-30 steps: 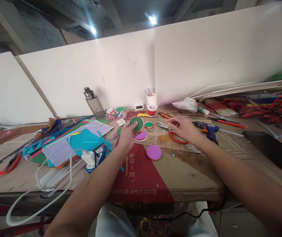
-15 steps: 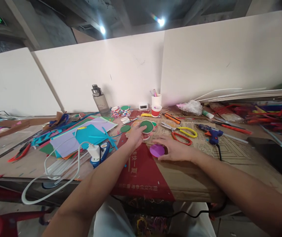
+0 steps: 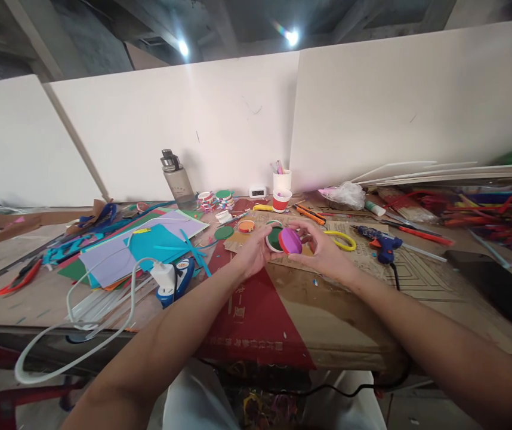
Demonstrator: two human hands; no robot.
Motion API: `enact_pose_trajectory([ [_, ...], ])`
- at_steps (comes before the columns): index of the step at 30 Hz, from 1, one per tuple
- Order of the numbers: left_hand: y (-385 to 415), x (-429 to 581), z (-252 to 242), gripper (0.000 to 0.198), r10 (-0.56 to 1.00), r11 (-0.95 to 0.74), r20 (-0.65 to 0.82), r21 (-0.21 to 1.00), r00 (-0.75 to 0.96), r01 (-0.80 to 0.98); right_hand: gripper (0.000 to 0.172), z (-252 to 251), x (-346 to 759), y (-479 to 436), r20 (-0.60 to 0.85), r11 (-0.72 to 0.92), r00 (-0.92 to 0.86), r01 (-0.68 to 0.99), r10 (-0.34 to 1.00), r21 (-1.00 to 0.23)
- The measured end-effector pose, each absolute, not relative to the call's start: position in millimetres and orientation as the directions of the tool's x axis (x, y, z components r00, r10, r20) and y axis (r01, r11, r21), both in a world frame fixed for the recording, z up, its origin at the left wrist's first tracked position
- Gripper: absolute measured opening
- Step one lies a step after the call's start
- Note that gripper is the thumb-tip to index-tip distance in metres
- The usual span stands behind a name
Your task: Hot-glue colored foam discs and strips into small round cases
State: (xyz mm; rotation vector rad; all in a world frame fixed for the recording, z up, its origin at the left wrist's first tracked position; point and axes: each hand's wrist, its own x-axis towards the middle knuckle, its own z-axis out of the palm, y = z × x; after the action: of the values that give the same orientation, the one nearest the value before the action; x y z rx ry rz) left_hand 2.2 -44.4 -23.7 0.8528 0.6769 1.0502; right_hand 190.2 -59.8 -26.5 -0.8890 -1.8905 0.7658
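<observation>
My left hand (image 3: pixel 255 254) is closed round a green disc with a white rim (image 3: pixel 274 240), tilted up above the table. Fingers of my right hand (image 3: pixel 316 246) grip a purple disc with a red edge (image 3: pixel 290 240). The purple disc is held close against the green one and overlaps part of it; whether they touch I cannot tell. Beyond my hands lie a flat green disc (image 3: pixel 224 233) and an orange disc (image 3: pixel 246 226). Behind my right hand the yellow handle of the scissors (image 3: pixel 342 240) shows; the rest is hidden.
Coloured paper sheets (image 3: pixel 108 254), a power strip (image 3: pixel 176 282) and a looping white cable (image 3: pixel 131 310) lie to the left. A glue gun (image 3: pixel 384 243) and a black phone (image 3: pixel 493 286) are on the right. At the back stand a bottle (image 3: pixel 179 182) and a red-and-white cup (image 3: pixel 281 201).
My right hand has lifted the purple disc off the table and brought it up to the green one. My left hand has turned the green disc to face right.
</observation>
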Motion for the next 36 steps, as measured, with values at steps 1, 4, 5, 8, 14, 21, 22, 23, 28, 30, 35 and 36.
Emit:
enact_pose_trajectory([
  [1,-46.3,3.7,-23.6,0.035,0.924,0.248,-0.069,0.857,0.377,-0.452,0.065,-27.3,189.9,-59.6,0.476,0.572,-0.34,0.289,0.811,-0.768],
  [4,-50.6,7.3,-24.2,0.036,0.903,0.247,-0.037,0.861,0.428,-0.445,0.07,-31.7,189.3,-56.5,0.526,0.613,-0.321,0.319,0.787,-0.723],
  [5,-51.4,8.3,-24.7,0.036,0.898,0.242,-0.024,0.861,0.439,-0.448,0.071,-33.5,189.3,-55.2,0.541,0.627,-0.321,0.33,0.777,-0.706],
  [8,-52.2,10.9,-26.9,0.037,0.89,0.228,0.016,0.85,0.456,-0.474,0.068,-37.1,189.2,-52.1,0.588,0.672,-0.325,0.373,0.741,-0.64],
  [14,-52.8,14.3,-31.0,0.041,0.875,0.226,0.057,0.83,0.48,-0.51,0.064,-35.3,188.8,-53.1,0.628,0.732,-0.385,0.446,0.676,-0.515],
  [21,-57.2,15.6,-33.6,0.05,0.891,0.183,0.054,0.867,0.45,-0.465,0.061,-40.5,187.8,-54.6,0.656,0.737,-0.372,0.501,0.657,-0.454],
  [22,-57.7,15.8,-33.4,0.052,0.893,0.167,0.061,0.876,0.447,-0.452,0.062,-41.0,187.6,-54.8,0.659,0.74,-0.376,0.505,0.652,-0.444],
  [23,-58.1,16.0,-33.3,0.054,0.893,0.151,0.068,0.886,0.445,-0.438,0.062,-41.4,187.5,-55.1,0.664,0.744,-0.379,0.508,0.645,-0.434],
  [28,-57.6,15.8,-35.2,0.056,0.905,0.058,0.117,0.919,0.409,-0.39,0.061,-42.2,186.5,-57.0,0.708,0.774,-0.394,0.529,0.587,-0.347],
  [30,-57.3,15.4,-36.3,0.056,0.914,0.012,0.136,0.933,0.383,-0.36,0.057,-41.8,185.9,-58.6,0.713,0.774,-0.398,0.546,0.577,-0.321],
  [35,-56.6,14.6,-34.7,0.048,0.931,-0.045,0.169,0.932,0.322,-0.36,0.055,-36.6,185.8,-63.3,0.708,0.764,-0.374,0.533,0.598,-0.364],
  [36,-56.0,14.2,-34.2,0.045,0.938,-0.051,0.172,0.927,0.301,-0.372,0.055,-35.2,186.4,-63.6,0.711,0.758,-0.348,0.516,0.611,-0.399],
])
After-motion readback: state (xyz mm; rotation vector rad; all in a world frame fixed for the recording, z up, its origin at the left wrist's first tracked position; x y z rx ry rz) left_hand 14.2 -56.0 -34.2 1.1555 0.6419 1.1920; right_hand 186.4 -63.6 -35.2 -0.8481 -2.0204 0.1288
